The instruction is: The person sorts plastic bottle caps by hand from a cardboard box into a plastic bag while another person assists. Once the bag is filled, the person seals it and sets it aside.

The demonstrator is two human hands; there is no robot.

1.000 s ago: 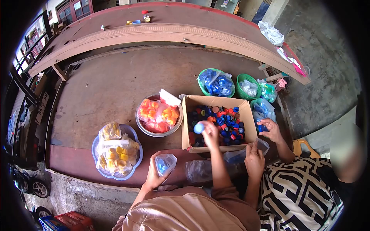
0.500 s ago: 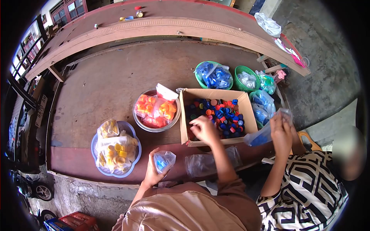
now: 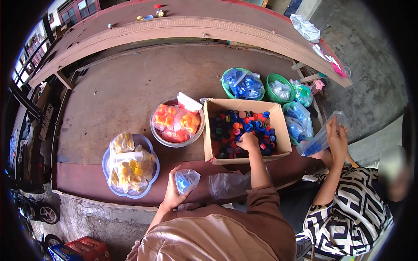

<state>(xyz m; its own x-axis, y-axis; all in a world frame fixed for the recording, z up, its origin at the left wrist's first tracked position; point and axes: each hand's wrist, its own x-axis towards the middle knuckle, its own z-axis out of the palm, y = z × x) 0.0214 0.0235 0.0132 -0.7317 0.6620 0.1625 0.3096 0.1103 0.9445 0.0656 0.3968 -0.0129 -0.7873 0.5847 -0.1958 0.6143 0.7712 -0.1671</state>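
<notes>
My left hand is closed round a small clear bag with light blue caps in it, low in front of me. My right hand reaches into the cardboard box, its fingers bent down among the loose caps, which are blue, red, black and other colours. What its fingertips hold, if anything, is hidden. Between my arms an empty-looking clear bag lies flat at the table's front edge.
A co-worker's hands hold a long clear bag with blue caps at the right. Green baskets of bagged caps stand behind the box. Left of it are a metal bowl of orange caps and a lavender basin of yellow ones.
The light blue cap held a second ago is gone from my right hand, which has moved rightward and down into the caps. The co-worker has moved the long bag to the right.
</notes>
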